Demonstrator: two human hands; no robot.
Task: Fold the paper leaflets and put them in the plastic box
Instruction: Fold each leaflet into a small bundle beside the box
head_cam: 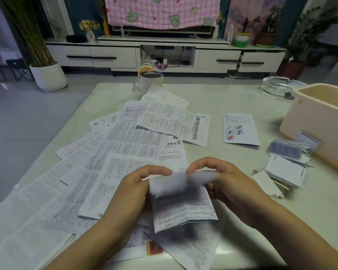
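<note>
The leaflet (181, 201) I was folding sat between both hands, just above the near edge of the table (218, 98). Its top flap was blurred and bent over, and its lower part showed print. My left hand (137, 190) pinched the upper left edge and my right hand (230, 182) pinched the upper right, fingers curled round the paper. I judged this grip was meant to bring the flap down evenly for a square crease. Beneath it and out toward the left edge lay the unfolded leaflets (113, 149), fanned and overlapping, within easy reach. The folded leaflets (287, 168) were heaped near the right edge, just beside the open-topped plastic box (308, 121), presumably staged for dropping in. A cup (151, 81) and a glass ashtray (277, 88) stood along the far edge, well apart from the work.
</note>
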